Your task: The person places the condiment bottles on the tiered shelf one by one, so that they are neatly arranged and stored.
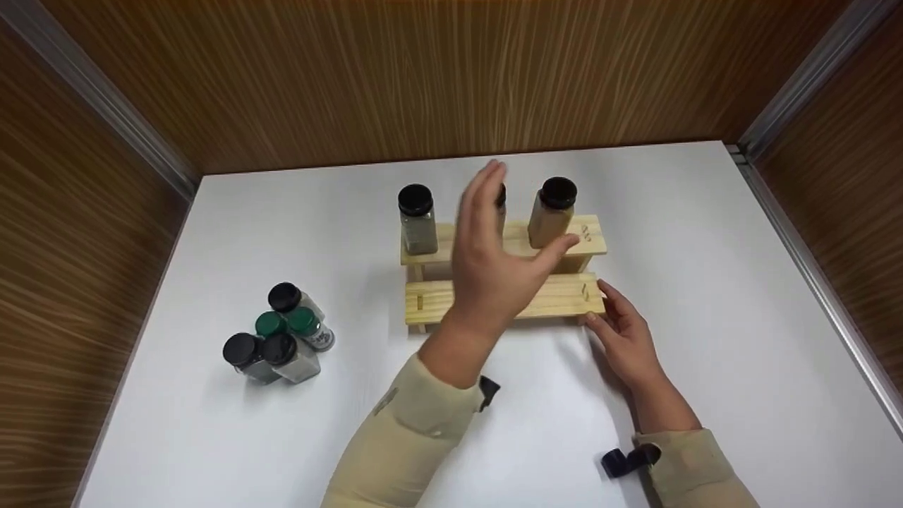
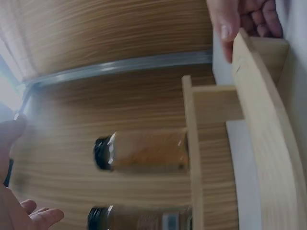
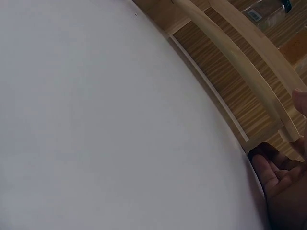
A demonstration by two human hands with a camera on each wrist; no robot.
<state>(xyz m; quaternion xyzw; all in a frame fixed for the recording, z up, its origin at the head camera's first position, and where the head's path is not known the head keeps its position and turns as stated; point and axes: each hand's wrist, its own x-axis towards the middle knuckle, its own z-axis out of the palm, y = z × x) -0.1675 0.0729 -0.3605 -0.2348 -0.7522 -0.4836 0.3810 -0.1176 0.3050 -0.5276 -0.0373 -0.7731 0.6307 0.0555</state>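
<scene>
A two-tier wooden spice rack (image 1: 550, 300) stands on the white table. Three black-capped spice jars stand on its upper tier: one left jar (image 1: 420, 233), one orange-brown right jar (image 1: 549, 222), and a middle jar (image 1: 501, 204) mostly hidden by my left hand (image 1: 494, 279). That hand is raised over the rack, fingers straight and thumb spread, holding nothing. At the right end of the lower tier my right hand (image 1: 626, 346) grips the rack, the thumb at the front corner and fingers round the side. The left wrist view shows its thumb (image 2: 225, 24) at the board's end.
On the table to the left stands a tight group of several jars, including a black-capped jar (image 1: 295, 360) and a green-capped jar (image 1: 314, 330). A wood-grain panel (image 1: 451, 85) rises behind the table (image 1: 353, 437), with side panels left and right.
</scene>
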